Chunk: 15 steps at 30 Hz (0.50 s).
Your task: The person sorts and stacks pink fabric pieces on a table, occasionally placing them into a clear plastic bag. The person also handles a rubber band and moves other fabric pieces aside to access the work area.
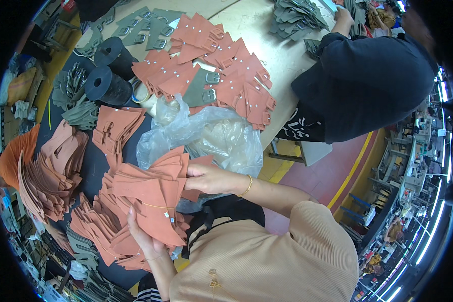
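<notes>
A thick bundle of terracotta leather-like cut pieces with a thin yellow band across it is held between my two hands. My left hand supports its lower side, thumb up along the edge and fingers partly hidden underneath. At the upper right edge my right hand is closed on the bundle, its fingertips tucked out of sight among the pieces. Beneath and left of the bundle lie more loose terracotta pieces. Just beyond my right hand is a crumpled clear plastic bag.
Terracotta pieces with buckles and green buckled pieces cover the pale table ahead. Two dark spools stand at the left, above a fanned brown stack. A person in dark clothing works at the right, near a stool.
</notes>
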Each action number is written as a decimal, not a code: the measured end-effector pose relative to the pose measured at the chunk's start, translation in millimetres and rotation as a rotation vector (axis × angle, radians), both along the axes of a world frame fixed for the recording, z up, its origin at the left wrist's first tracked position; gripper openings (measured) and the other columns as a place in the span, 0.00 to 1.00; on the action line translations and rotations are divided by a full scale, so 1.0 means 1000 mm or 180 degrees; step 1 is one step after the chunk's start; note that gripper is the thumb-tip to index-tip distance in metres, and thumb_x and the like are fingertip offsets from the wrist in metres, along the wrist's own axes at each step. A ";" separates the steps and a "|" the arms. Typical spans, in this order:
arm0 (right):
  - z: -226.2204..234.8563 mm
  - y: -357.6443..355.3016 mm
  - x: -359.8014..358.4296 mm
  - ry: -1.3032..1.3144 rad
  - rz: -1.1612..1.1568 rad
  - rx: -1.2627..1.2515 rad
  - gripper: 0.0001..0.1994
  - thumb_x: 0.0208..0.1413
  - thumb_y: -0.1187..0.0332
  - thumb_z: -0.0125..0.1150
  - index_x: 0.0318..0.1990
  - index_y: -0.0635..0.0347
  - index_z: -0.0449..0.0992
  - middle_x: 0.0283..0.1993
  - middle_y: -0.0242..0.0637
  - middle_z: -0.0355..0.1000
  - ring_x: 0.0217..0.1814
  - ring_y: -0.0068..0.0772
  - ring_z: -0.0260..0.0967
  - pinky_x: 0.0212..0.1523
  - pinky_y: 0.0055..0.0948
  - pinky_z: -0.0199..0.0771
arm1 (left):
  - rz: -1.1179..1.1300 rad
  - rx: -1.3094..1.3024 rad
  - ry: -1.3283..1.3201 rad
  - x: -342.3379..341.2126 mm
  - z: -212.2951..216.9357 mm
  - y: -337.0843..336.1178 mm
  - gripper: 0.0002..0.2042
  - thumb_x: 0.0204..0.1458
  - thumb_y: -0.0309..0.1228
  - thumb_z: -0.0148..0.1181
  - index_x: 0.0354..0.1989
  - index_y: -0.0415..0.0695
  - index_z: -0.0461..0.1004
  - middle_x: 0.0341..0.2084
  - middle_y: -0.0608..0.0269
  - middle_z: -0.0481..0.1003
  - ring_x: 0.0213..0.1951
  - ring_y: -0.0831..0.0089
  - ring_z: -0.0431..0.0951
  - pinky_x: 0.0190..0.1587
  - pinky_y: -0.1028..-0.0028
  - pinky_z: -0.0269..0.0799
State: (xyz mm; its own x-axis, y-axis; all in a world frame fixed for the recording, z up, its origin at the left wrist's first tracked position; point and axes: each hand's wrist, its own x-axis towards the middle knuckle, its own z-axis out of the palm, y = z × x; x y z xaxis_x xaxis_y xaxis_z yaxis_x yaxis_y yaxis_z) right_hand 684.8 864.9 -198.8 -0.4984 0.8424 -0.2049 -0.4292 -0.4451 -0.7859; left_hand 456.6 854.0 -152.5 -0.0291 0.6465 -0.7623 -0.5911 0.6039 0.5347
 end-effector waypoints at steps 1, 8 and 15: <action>0.000 0.000 0.000 0.0014 -0.0008 -0.0031 0.19 0.64 0.69 0.48 0.61 0.67 0.66 0.64 0.35 0.62 0.64 0.26 0.58 0.63 0.27 0.58 | 0.0019 -0.0044 0.0028 0.001 0.000 0.000 0.27 0.55 0.43 0.56 0.61 0.43 0.62 0.52 0.57 0.71 0.51 0.63 0.74 0.52 0.64 0.73; 0.002 -0.004 0.003 -0.0058 -0.0030 -0.0242 0.22 0.65 0.66 0.50 0.63 0.66 0.63 0.66 0.36 0.61 0.68 0.27 0.55 0.66 0.28 0.55 | 0.0114 -0.0081 -0.0084 0.005 -0.001 -0.003 0.28 0.56 0.44 0.56 0.62 0.43 0.60 0.52 0.56 0.71 0.51 0.61 0.74 0.52 0.63 0.74; 0.010 -0.011 0.003 0.0079 -0.0221 -0.0684 0.21 0.64 0.67 0.51 0.62 0.64 0.65 0.63 0.33 0.64 0.65 0.25 0.59 0.64 0.29 0.58 | -0.0224 -0.0010 -0.0551 0.001 0.004 -0.004 0.23 0.59 0.41 0.55 0.59 0.44 0.65 0.52 0.58 0.72 0.52 0.65 0.75 0.53 0.65 0.75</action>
